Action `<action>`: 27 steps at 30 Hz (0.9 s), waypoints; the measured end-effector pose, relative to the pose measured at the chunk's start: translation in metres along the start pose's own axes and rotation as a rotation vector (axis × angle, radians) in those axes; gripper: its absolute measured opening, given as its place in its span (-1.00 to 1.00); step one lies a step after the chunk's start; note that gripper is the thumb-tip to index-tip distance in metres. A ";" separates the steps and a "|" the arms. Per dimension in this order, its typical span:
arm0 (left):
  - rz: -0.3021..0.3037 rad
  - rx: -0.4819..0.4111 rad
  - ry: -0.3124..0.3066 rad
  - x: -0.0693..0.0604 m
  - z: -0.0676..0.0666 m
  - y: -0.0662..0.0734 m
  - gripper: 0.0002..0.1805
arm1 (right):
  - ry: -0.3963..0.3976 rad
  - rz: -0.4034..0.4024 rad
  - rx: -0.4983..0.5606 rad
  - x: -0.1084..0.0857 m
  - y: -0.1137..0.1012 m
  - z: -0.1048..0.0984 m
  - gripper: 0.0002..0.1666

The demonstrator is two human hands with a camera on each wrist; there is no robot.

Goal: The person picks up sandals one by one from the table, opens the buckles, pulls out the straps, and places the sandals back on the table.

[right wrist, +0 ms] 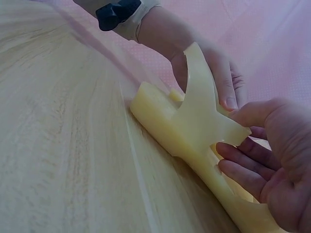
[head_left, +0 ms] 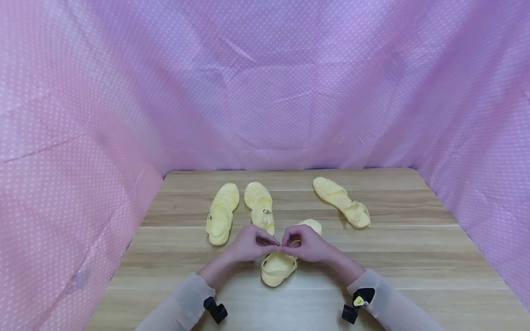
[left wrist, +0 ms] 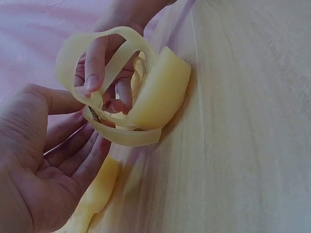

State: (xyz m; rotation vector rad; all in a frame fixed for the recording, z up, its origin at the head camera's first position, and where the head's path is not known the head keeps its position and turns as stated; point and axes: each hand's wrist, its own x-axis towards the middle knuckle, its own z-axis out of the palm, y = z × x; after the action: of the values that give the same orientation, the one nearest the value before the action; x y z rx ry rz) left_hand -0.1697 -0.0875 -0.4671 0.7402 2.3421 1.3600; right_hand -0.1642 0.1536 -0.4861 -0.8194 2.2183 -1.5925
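A pale yellow sandal lies on the table in front of me, heel toward me, with both hands over its middle. My left hand pinches the ankle strap near a small metal buckle, as the left wrist view shows. From the other side my right hand pinches a strap piece between thumb and fingers. The fingertips of both hands nearly meet above the sandal. In the left wrist view the strap loops up over the heel. The hands cover part of the sandal's middle.
Two more yellow sandals, one at the left and one beside it, lie beyond my left hand. Another sandal lies slanted at the back right. Pink dotted cloth hangs around the wooden table.
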 end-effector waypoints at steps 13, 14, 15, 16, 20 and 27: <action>-0.005 -0.032 0.009 0.000 0.002 -0.002 -0.84 | -0.009 -0.002 0.044 0.000 0.001 -0.001 -0.86; -0.002 -0.039 0.009 -0.001 0.001 -0.002 -0.84 | -0.007 0.001 0.035 0.001 0.001 -0.001 -0.87; -0.001 -0.044 0.009 -0.001 0.001 -0.002 -0.83 | -0.004 0.004 0.027 0.002 0.001 -0.001 -0.87; 0.000 -0.047 0.008 -0.001 0.001 -0.002 -0.83 | 0.000 0.006 0.018 0.002 0.001 -0.001 -0.86; 0.001 -0.044 0.007 -0.001 0.001 -0.003 -0.84 | 0.001 0.016 0.001 0.003 0.000 -0.001 -0.85; 0.004 -0.011 0.016 -0.002 0.001 -0.005 -0.85 | -0.024 -0.020 -0.006 0.000 -0.001 -0.002 -0.86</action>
State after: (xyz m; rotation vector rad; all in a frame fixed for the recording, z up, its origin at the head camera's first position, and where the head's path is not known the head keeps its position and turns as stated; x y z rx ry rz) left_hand -0.1693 -0.0897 -0.4719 0.7344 2.3444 1.3848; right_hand -0.1652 0.1550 -0.4848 -0.8604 2.2062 -1.5780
